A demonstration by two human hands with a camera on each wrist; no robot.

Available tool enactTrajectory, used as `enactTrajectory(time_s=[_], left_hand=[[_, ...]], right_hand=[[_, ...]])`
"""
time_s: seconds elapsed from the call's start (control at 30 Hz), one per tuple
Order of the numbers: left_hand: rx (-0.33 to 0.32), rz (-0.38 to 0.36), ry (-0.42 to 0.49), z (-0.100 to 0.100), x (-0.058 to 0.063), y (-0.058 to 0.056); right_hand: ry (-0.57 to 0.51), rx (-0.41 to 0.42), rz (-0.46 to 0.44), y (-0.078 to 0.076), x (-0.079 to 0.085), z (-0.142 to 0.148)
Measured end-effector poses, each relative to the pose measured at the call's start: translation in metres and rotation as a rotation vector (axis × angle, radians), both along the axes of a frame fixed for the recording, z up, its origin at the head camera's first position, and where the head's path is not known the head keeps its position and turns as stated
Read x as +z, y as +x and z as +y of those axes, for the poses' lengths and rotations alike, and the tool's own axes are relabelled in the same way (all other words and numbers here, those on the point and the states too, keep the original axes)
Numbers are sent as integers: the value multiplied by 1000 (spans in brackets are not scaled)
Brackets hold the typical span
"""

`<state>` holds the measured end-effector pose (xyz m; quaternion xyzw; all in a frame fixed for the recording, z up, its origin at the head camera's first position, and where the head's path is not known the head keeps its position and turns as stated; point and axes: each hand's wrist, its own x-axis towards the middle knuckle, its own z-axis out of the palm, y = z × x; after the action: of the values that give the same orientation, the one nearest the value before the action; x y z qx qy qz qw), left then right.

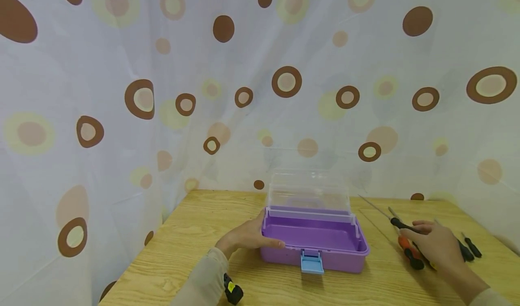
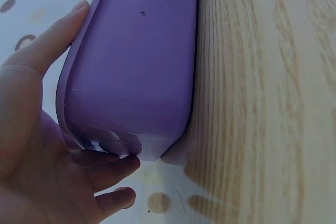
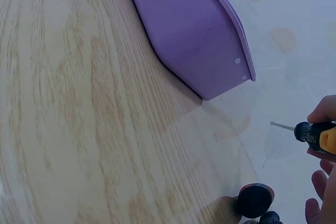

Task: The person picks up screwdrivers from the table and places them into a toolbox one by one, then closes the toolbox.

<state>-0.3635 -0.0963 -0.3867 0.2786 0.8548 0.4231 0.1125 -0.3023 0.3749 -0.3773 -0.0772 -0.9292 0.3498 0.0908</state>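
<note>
A purple toolbox [image 1: 313, 263] stands on the table with its clear lid [image 1: 308, 188] raised and a light blue latch [image 1: 312, 263] hanging down in front. No contents show inside. My left hand [image 1: 252, 234] grips the box's left end, thumb along the front rim and fingers around the side [image 2: 110, 171]. To the right of the box, my right hand [image 1: 440, 247] holds a screwdriver [image 3: 317, 136] with a black and yellow handle, its thin shaft pointing toward the back left. Beneath that hand lies a red and black screwdriver [image 1: 410, 252], partly covered.
More dark-handled screwdrivers [image 1: 473, 247] lie to the right, some half hidden by my right hand. A black and yellow object [image 1: 233, 290], perhaps a tape measure, sits beside my left sleeve. Behind the wooden table [image 1: 195, 220] hangs a dotted curtain [image 1: 243, 62].
</note>
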Motion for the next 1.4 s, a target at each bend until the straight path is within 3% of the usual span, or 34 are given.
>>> enactTrajectory(time_s=[0.23, 0.4, 0.63, 0.97, 1.2, 1.4], left_hand=[[3, 13, -10, 0, -1, -1], [10, 15, -22, 0, -1, -1], [5, 12, -23, 0, -1, 1], [54, -6, -52, 0, 0, 2], [56, -11, -43, 0, 0, 3], [62, -19, -46, -1, -1, 2]], right_hand=[[-140, -43, 33, 4, 5, 4], [-232, -19, 33, 7, 10, 10], [-389, 59, 33, 8, 16, 17], [-569, 184, 73, 9, 16, 11], [-865, 309, 70, 10, 19, 5], [-892, 376, 60, 12, 24, -3]])
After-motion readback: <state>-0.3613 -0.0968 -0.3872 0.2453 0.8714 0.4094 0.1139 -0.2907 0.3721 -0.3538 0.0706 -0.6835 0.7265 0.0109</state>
